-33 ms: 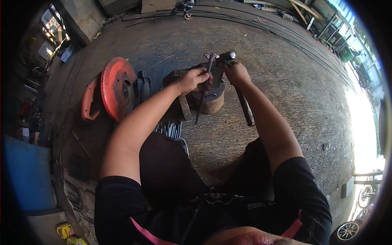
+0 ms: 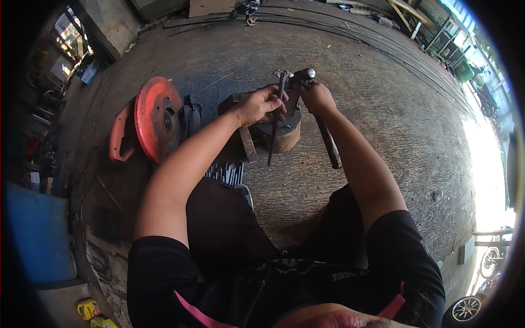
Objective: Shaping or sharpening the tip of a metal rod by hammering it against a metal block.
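Observation:
My left hand [image 2: 260, 106] pinches a thin dark metal rod [image 2: 275, 128], which stands tilted with its lower end toward me. Closed round a hammer [image 2: 328, 143] near its head is my right hand [image 2: 319, 100]; the handle slants down toward me. Beneath both hands sits a round wooden block [image 2: 287, 141] with dark metal on its top. A flat metal bar [image 2: 248, 146] leans at the block's left side. What touches the rod's far end is hard to make out.
To the left stands an orange-red cut-off saw [image 2: 156, 117]. Several short metal rods [image 2: 227, 173] lie beside my left knee. Long dark bars [image 2: 350, 34] stretch across the far floor, near a bird [image 2: 246, 10]. A blue panel [image 2: 41, 235] stands at the left edge.
The rod's lower end has swung slightly to the right, so it stands steeper in my left hand. My right hand and the hammer have barely moved.

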A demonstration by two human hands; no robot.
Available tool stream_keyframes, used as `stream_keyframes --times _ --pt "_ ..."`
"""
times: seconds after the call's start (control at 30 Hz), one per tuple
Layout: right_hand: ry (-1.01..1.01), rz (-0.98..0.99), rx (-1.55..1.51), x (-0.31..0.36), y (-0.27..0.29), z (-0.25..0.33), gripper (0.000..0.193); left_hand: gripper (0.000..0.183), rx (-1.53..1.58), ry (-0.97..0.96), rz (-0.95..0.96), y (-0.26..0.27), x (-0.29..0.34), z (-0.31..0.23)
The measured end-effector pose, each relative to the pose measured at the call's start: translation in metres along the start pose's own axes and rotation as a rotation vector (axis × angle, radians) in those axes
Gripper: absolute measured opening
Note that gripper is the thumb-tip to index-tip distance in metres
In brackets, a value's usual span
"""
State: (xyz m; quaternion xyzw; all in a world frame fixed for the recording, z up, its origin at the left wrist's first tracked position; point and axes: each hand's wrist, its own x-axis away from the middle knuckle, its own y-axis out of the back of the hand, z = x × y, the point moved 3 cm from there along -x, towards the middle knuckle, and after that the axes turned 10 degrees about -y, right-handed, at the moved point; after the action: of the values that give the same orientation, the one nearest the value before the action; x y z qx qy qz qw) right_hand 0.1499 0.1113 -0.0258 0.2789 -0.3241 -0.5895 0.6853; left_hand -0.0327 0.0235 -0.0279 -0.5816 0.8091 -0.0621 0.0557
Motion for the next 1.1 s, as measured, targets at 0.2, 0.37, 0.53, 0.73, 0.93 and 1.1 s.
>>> stream_keyframes --times 0.2,0.37,0.53,0.73,0.93,1.1 --pt "0.037 0.013 -0.019 0.000 0.000 0.006 0.054 0.021 0.059 -0.249 0.213 -0.025 0.007 -0.055" --pt "0.015 0.011 -0.034 -0.003 0.000 0.000 0.053 0.028 0.037 -0.317 0.217 -0.033 0.016 -0.082" --pt "0.048 -0.027 -0.023 -0.004 -0.001 0.000 0.052 0.033 0.009 -0.407 0.279 -0.036 0.020 -0.092" --pt "0.005 0.038 -0.025 -0.003 0.001 0.000 0.052 0.030 0.075 -0.354 0.286 -0.046 0.025 -0.100" --pt "-0.016 0.030 -0.007 -0.001 0.003 0.003 0.054 0.026 0.150 -0.319 0.256 -0.050 0.031 -0.105" --pt "-0.003 -0.032 -0.029 0.001 0.006 0.003 0.054 0.027 0.160 -0.343 0.283 -0.054 0.033 -0.111"
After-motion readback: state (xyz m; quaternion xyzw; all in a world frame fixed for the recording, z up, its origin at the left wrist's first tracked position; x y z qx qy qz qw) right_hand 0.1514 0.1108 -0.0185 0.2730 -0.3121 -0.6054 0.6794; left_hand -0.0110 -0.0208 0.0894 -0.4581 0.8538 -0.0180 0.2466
